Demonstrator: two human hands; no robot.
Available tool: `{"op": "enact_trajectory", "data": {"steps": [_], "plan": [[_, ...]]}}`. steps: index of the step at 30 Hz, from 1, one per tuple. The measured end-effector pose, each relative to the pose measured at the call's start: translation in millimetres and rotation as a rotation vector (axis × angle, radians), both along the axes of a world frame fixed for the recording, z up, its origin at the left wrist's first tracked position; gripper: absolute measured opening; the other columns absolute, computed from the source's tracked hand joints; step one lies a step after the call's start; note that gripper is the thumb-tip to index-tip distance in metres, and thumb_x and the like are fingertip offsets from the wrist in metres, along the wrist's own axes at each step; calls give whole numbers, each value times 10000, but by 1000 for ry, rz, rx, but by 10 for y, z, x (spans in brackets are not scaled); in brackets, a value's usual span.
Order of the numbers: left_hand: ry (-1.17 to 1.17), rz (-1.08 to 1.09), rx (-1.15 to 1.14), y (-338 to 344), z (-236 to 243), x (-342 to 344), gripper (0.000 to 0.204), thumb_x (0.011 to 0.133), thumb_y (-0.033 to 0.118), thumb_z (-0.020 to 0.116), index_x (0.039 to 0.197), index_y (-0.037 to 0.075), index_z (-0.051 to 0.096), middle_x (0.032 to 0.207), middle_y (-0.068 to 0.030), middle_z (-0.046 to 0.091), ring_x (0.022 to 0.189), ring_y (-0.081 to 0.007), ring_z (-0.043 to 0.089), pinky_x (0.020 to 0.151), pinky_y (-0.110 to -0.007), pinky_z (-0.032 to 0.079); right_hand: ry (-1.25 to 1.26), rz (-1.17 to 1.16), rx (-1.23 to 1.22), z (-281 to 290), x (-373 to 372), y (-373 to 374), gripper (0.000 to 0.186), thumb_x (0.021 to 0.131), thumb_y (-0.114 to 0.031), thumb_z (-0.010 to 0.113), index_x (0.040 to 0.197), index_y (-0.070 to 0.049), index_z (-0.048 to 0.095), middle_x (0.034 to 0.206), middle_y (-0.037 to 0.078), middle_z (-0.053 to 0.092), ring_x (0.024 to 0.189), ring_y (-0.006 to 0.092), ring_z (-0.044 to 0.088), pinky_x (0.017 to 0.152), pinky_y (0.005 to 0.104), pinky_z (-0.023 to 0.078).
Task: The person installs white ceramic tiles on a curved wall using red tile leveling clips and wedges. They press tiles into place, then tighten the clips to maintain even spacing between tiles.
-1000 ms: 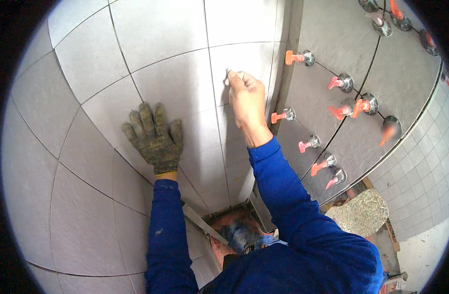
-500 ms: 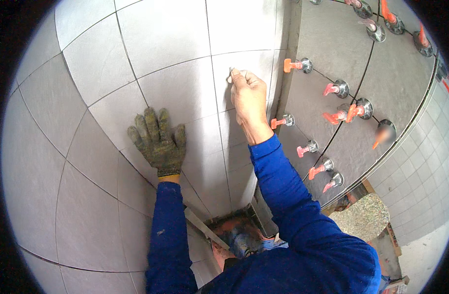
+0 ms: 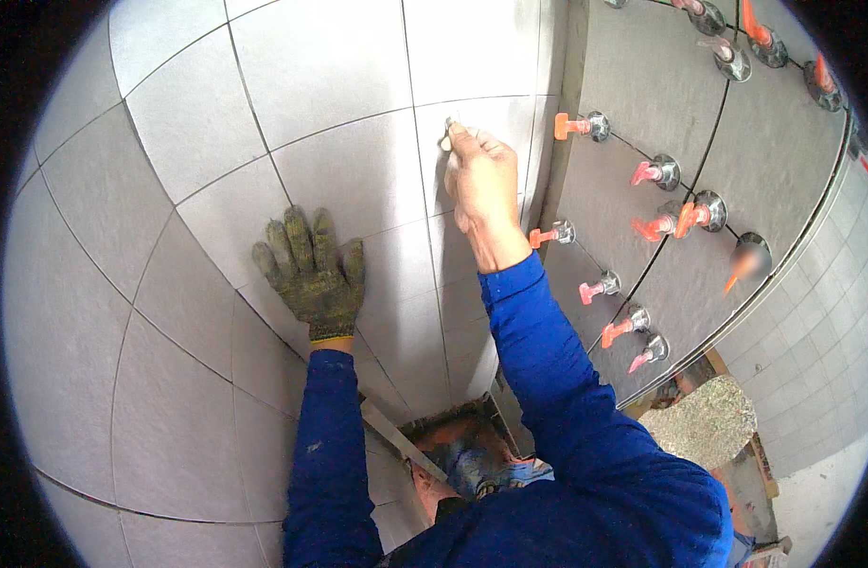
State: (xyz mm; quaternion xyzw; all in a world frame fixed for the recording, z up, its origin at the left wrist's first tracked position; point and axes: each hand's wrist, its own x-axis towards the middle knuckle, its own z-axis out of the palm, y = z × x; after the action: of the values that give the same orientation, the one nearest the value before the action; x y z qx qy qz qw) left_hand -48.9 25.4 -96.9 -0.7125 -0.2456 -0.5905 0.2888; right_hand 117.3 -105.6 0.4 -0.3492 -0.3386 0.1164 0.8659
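The bare right hand [image 3: 483, 189] is closed around a small pale object [image 3: 447, 133], pinched at the fingertips and pressed to the grey tiled wall [image 3: 339, 161] where a horizontal joint meets a vertical one; what the object is cannot be told, as the fingers hide most of it. The left hand [image 3: 311, 275], in a knitted olive-brown work glove with a yellow cuff, holds nothing: it lies flat and open on the wall, fingers spread and pointing up, palm against a tile to the left of and lower than the right hand.

Both forearms wear smooth blue sleeves and rise from the lower edge, the left nearly straight up, the right leaning in from the right with the wrist bent toward the joint. Between the sleeves, near the bottom edge, sits a dark bucket [image 3: 462, 445] with a rusty rim, and a flat metal strip [image 3: 401, 440] lies slanted beside it.

The tiles are large, matt, lightly grainy squares with thin dark joints. Past the inner corner, the adjoining wall [image 3: 642, 95] carries darker tiles, its joints studded with red-orange wedge clips [image 3: 573, 125] set in round silver caps. Lower right lies a rough speckled stone slab [image 3: 699, 421].
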Motion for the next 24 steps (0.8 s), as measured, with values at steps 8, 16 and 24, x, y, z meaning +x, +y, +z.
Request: {"op": "enact_trajectory", "data": {"steps": [8, 16, 24], "plan": [[9, 19, -23, 17, -17, -7, 524, 962, 489, 608, 1368, 159, 628, 1538, -146, 493, 1450, -394, 397, 1211, -656, 247, -3, 65, 62, 98, -43, -19, 265, 1021, -214, 661, 809, -60, 624, 538, -78, 413, 423, 28, 303, 400, 241, 208], [9, 29, -23, 15, -25, 2, 534, 967, 484, 603, 1391, 159, 605, 1528, -153, 496, 1447, -395, 398, 1207, -656, 258, -23, -39, 72, 121, -54, 2, 276, 1034, -215, 630, 808, -55, 626, 536, -68, 435, 420, 35, 297, 404, 248, 197], [-14, 18, 46, 10, -6, 8, 536, 957, 470, 618, 1389, 152, 607, 1527, -157, 493, 1444, -405, 398, 1207, -659, 253, -48, -109, 41, 83, 39, 72, 288, 1024, -213, 639, 779, -63, 628, 547, -67, 446, 435, 28, 309, 410, 244, 196]]}}
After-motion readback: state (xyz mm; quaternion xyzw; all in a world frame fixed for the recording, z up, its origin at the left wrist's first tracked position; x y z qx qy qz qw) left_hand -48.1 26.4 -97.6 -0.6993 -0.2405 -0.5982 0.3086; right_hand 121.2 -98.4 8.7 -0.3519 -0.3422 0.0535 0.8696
